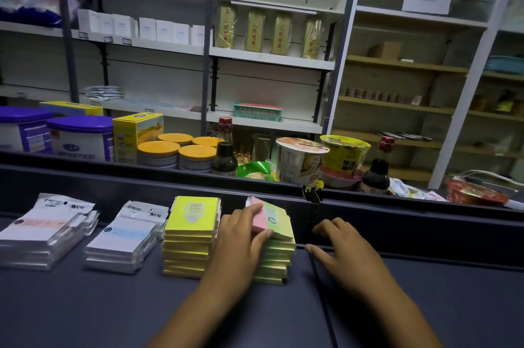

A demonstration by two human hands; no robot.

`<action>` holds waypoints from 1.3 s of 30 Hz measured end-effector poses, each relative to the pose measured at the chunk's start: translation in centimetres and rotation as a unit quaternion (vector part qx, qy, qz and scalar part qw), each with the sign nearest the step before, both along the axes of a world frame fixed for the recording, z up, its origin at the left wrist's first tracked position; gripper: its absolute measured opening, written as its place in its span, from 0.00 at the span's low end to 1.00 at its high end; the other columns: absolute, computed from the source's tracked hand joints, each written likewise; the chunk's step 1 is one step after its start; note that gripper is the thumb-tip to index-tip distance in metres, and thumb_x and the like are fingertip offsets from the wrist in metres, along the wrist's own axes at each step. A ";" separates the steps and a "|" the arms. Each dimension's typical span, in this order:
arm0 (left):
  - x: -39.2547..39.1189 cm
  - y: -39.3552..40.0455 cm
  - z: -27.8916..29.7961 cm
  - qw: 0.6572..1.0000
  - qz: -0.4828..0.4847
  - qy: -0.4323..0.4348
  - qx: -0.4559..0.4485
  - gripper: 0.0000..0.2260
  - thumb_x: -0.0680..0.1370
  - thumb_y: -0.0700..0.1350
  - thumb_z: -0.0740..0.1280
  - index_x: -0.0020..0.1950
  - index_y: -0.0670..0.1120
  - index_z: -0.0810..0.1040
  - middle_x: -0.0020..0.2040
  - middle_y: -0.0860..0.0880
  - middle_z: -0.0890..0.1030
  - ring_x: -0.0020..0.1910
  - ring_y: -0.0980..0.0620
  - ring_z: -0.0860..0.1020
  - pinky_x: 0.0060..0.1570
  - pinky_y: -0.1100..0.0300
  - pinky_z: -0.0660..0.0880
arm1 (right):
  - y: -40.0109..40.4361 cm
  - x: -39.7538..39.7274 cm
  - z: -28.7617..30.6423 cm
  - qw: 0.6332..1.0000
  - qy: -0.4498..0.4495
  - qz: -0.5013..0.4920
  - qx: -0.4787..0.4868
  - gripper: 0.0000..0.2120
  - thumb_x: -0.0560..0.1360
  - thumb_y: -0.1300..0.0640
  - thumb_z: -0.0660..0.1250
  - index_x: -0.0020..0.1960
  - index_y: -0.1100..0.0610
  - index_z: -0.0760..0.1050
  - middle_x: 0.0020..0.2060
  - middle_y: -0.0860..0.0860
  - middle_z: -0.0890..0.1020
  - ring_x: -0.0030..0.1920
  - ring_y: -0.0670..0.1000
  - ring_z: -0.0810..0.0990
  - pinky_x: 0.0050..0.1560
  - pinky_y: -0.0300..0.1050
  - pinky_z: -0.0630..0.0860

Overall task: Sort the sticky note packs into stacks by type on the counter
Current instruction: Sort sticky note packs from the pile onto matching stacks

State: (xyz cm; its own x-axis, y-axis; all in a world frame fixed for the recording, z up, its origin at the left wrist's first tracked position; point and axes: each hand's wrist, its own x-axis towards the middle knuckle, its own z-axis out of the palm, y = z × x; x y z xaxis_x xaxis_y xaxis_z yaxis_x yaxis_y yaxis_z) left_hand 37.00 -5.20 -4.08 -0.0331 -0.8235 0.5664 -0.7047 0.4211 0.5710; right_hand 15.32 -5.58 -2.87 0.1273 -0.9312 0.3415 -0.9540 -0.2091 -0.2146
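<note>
Head: top pack (276, 220) under left grip (241, 237)

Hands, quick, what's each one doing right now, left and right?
Left hand: grips the top pink and green pack on its stack, fingers over it, thumb at its near edge.
Right hand: open, holds nothing, fingers spread above the counter.

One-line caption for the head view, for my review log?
Left hand grips the top pack of the pink-green stack; right hand rests open on the counter.
</note>
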 end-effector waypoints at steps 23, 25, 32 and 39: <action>0.8 2.8 0.1 0.988 0.034 -0.118 -0.098 0.13 0.77 0.56 0.64 0.59 0.52 0.74 0.53 0.54 0.73 0.53 0.54 0.73 0.45 0.64 0.70 | 0.9 -0.8 -0.5 0.998 -0.019 -0.024 0.049 0.19 0.78 0.41 0.65 0.65 0.48 0.70 0.60 0.45 0.74 0.61 0.47 0.73 0.59 0.46 0.76; 1.3 4.0 0.2 0.985 0.004 -0.150 -0.084 0.11 0.78 0.57 0.63 0.57 0.54 0.73 0.51 0.56 0.74 0.52 0.56 0.74 0.45 0.63 0.73 | 2.1 -1.0 -0.6 0.998 -0.016 -0.025 0.063 0.20 0.77 0.41 0.65 0.65 0.48 0.70 0.60 0.46 0.74 0.61 0.47 0.74 0.59 0.48 0.76; 3.5 7.5 1.7 0.969 -0.018 -0.244 0.034 0.12 0.78 0.57 0.63 0.58 0.55 0.73 0.54 0.56 0.76 0.54 0.54 0.76 0.50 0.56 0.76 | 6.4 -0.3 0.9 0.996 -0.008 -0.019 0.088 0.21 0.77 0.41 0.66 0.66 0.49 0.69 0.60 0.47 0.74 0.59 0.48 0.75 0.59 0.48 0.76; 5.4 12.1 3.2 0.958 0.029 -0.255 0.128 0.14 0.77 0.56 0.66 0.59 0.51 0.75 0.59 0.52 0.78 0.57 0.51 0.77 0.55 0.55 0.75 | 11.6 0.0 1.9 0.992 0.007 -0.036 0.124 0.24 0.77 0.41 0.66 0.67 0.53 0.69 0.63 0.51 0.74 0.62 0.52 0.75 0.61 0.50 0.76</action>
State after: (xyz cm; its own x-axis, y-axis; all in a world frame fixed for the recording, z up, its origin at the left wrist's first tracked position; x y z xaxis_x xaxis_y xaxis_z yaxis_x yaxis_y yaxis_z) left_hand 42.43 6.87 -0.87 -0.2014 -0.9419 0.2686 -0.9377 0.2647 0.2251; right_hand 15.31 6.04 -0.96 0.0604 -0.9932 0.0996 -0.9678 -0.0827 -0.2377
